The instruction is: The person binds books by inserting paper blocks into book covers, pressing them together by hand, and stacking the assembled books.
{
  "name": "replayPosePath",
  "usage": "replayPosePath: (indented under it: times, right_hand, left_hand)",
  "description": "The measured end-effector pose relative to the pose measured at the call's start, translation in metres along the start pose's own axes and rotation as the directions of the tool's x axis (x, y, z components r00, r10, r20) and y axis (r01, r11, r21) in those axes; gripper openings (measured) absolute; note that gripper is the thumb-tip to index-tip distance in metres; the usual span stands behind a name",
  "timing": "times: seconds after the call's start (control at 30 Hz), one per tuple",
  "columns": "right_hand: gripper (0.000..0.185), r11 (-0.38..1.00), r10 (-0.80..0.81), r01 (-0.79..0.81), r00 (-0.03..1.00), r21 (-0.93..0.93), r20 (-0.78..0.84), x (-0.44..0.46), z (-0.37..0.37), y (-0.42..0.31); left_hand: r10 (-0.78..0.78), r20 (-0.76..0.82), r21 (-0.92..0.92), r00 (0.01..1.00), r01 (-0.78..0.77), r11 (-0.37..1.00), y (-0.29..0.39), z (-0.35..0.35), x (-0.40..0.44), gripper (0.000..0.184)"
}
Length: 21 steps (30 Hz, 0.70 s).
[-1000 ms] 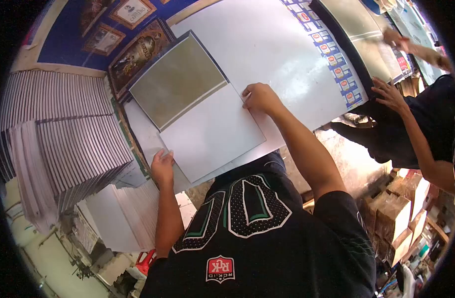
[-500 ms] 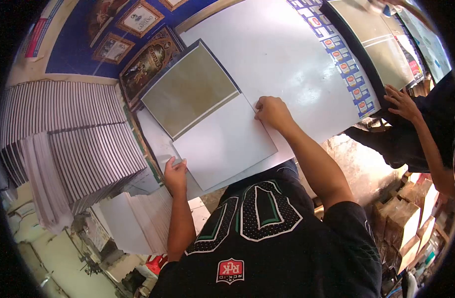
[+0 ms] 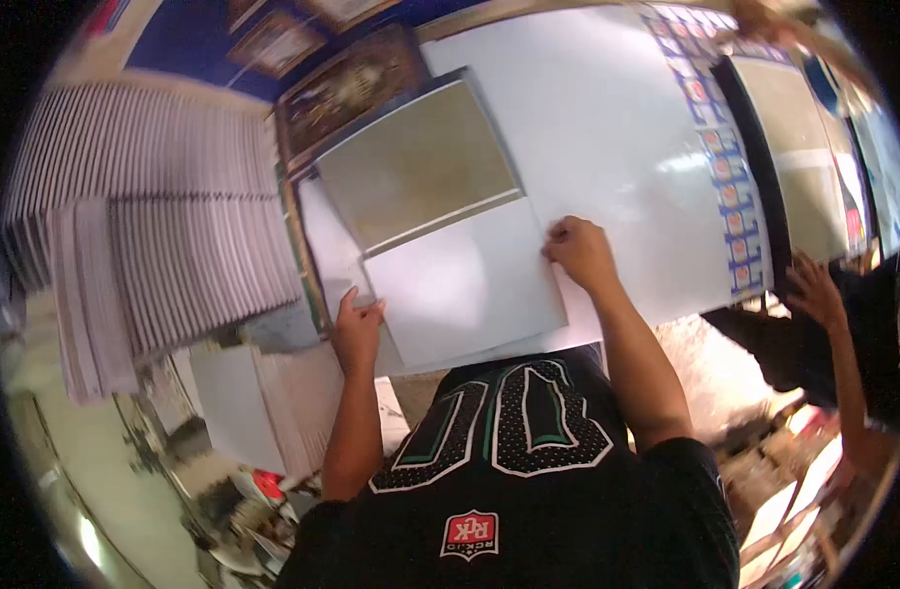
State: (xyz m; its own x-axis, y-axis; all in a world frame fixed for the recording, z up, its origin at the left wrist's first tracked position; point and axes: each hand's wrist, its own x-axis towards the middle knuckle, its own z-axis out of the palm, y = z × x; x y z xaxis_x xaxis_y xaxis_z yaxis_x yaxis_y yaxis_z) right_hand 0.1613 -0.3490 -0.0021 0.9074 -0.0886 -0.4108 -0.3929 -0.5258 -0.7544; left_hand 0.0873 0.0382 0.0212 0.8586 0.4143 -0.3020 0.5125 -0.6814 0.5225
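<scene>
A white sheet (image 3: 469, 290) lies before me, its far edge against a grey-brown board (image 3: 420, 167) with a white strip and dark border. At the sheet's left edge is my left hand (image 3: 356, 332), thumb and index finger apart, holding nothing that I can see. My right hand (image 3: 582, 253) has its fingers curled together at the sheet's right edge; whether they pinch the edge is too small to tell. Both lie on a white worktop (image 3: 627, 128).
Tall stacks of boards (image 3: 209, 265) stand on the left, near white sheets (image 3: 239, 407). A dark ornate box (image 3: 347, 88) lies behind the board. At the right, a co-worker's hand (image 3: 816, 290) rests by another dark-edged board (image 3: 808, 167). Cartons (image 3: 779, 481) are below.
The view has shifted and turned, with some blur. Both my hands remain at the sheet's side edges. The co-worker's far arm has moved over the far end of the other board.
</scene>
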Motion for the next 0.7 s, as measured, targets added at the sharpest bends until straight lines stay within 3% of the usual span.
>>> replayPosePath:
  times: [0.03, 0.07, 0.1, 0.13, 0.23, 0.3, 0.37, 0.47, 0.7]
  right_hand:
    - [0.025, 0.999, -0.051, 0.051, 0.999, 0.008, 0.000, 0.005, 0.006, 0.012]
    - [0.027, 0.997, 0.002, -0.004, 1.000, 0.076, 0.029, -0.001, -0.002, -0.002]
    - [0.029, 0.996, -0.048, 0.050, 0.999, 0.070, -0.024, -0.002, 0.003, 0.001]
    - [0.030, 0.989, -0.027, 0.026, 1.000, 0.145, 0.011, -0.006, -0.002, -0.008]
    - [0.029, 0.999, -0.033, 0.031, 0.999, 0.042, 0.032, -0.007, -0.002, -0.013]
    - [0.034, 0.993, -0.003, -0.003, 0.999, 0.120, 0.053, -0.003, 0.001, -0.007]
    - [0.040, 0.998, 0.024, -0.029, 0.997, 0.064, 0.076, -0.008, 0.000, -0.021]
    - [0.035, 0.995, 0.003, -0.014, 0.994, 0.099, 0.108, -0.007, 0.002, -0.018]
    - [0.025, 0.991, 0.113, -0.120, 0.988, 0.064, 0.106, -0.004, 0.000, -0.020]
  left_hand:
    - [-0.019, 0.002, -0.035, 1.000, 0.019, 0.999, -0.002, 0.000, 0.002, 0.065]
    - [-0.010, -0.009, 0.017, 1.000, 0.010, 1.000, 0.016, -0.005, -0.004, 0.067]
    - [0.030, -0.005, -0.131, 1.000, -0.030, 0.991, -0.005, 0.002, 0.002, 0.069]
    - [-0.001, 0.006, -0.100, 1.000, 0.001, 0.995, 0.023, -0.010, -0.006, 0.062]
    - [0.031, -0.009, -0.220, 0.999, -0.032, 0.975, 0.001, -0.004, 0.001, 0.064]
    - [0.051, -0.024, -0.240, 0.998, -0.055, 0.969, -0.002, -0.003, 0.001, 0.067]
    - [0.085, -0.080, -0.285, 0.993, -0.105, 0.953, -0.010, 0.000, 0.000, 0.067]
    - [0.048, -0.094, -0.356, 0.994, -0.079, 0.931, -0.014, -0.003, -0.002, 0.064]
    - [0.145, -0.095, -0.448, 0.985, -0.173, 0.877, -0.029, 0.003, 0.000, 0.062]
